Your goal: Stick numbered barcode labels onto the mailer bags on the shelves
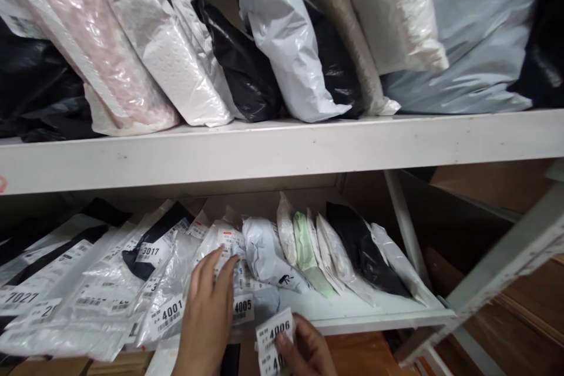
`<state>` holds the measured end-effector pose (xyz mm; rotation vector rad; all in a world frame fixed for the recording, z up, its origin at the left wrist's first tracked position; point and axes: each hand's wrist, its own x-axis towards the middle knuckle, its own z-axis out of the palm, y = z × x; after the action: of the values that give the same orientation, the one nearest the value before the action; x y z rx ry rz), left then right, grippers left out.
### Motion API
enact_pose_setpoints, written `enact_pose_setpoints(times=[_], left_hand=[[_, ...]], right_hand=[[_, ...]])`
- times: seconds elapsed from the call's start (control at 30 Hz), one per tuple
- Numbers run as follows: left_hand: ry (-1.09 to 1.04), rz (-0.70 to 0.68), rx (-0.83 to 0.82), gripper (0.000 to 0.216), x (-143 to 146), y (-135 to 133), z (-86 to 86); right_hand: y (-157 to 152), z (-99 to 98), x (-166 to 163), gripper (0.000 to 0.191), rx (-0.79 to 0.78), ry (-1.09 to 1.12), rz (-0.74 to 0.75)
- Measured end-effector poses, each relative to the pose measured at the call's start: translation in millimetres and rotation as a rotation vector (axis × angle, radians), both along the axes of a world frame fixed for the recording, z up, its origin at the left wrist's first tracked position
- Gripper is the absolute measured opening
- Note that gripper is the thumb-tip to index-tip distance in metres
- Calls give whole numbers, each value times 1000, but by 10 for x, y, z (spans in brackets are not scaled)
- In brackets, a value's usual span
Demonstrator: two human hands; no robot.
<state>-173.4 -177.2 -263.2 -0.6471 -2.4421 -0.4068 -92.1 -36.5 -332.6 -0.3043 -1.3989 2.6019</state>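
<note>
My left hand (pixel 206 311) reaches over the lower shelf with its fingers stretched out, resting against or just above a clear plastic mailer bag (pixel 224 234). Beside it, a label marked 4005 (pixel 243 305) sits on a package, and to its left is a label marked 4001 (pixel 171 312). Low in the view, my right hand (pixel 311 348) pinches a strip of white stickers (pixel 274 329) between thumb and fingers. The upper sticker reads 4006; my thumb partly covers the one below. A bluish-white mailer (pixel 267 249) with a black handwritten mark leans right of my left hand.
More bagged parcels line the lower shelf, including a pale green one (pixel 308 252) and a black one (pixel 365 247). The white upper shelf edge (pixel 282 150) runs above my hands, holding large mailers (pixel 295 53). At right stands a metal rack post (pixel 489 276).
</note>
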Motion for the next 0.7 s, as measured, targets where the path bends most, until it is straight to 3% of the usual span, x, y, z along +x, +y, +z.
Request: enact_pose_setpoints(times=[0.1, 0.17, 0.27, 0.37, 0.43, 0.7], left_hand=[[-190, -307, -54, 43, -66, 169, 265], [-371, -355, 48, 38, -153, 265, 398], [-505, -321, 152, 35, -302, 353, 518], [-548, -328, 50, 18, -401, 412, 559], [-560, -301, 13, 13, -425, 453, 560], [-558, -55, -212, 19, -382, 602, 550]], right_hand=[[117, 277, -222, 31, -21, 98, 33], [105, 384, -378, 33, -102, 97, 34], [24, 431, -559, 37, -61, 69, -47], [-32, 419, -654, 44, 80, 23, -190], [-45, 399, -687, 47, 89, -28, -245], [-72, 266, -690, 46, -2, -45, -160]])
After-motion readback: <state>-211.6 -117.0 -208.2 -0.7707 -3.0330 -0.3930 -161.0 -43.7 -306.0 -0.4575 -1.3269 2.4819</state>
